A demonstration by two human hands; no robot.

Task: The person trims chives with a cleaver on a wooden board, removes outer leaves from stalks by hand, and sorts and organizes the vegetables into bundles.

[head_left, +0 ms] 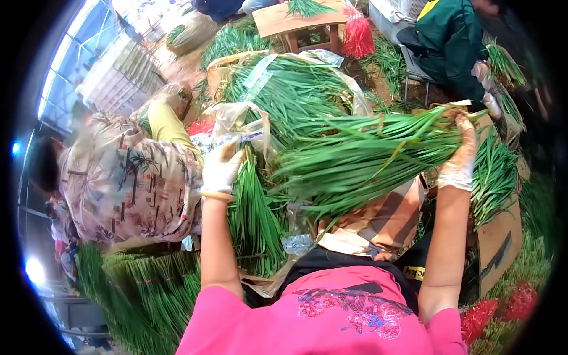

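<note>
Leaf heap (290, 86) ahead of us: patterned-shirt co-worker (130, 177) at its left, green-jacketed co-worker (452, 44) beyond its right, wooden table (278, 21) behind, plastic bag (234, 118) at left edge. 1 leaf bunch (367, 148) in front of heap's right, our right hand (461, 151) closed round root end. Our left hand (220, 171) beside bag, fingers part-curled; cannot tell if gripping.

Yellow label (414, 273) on black clothing (322, 259) at the wearer's lap, dark letters apparently "cky", purple print on a plastic bag (234, 121) too blurred to read
</note>
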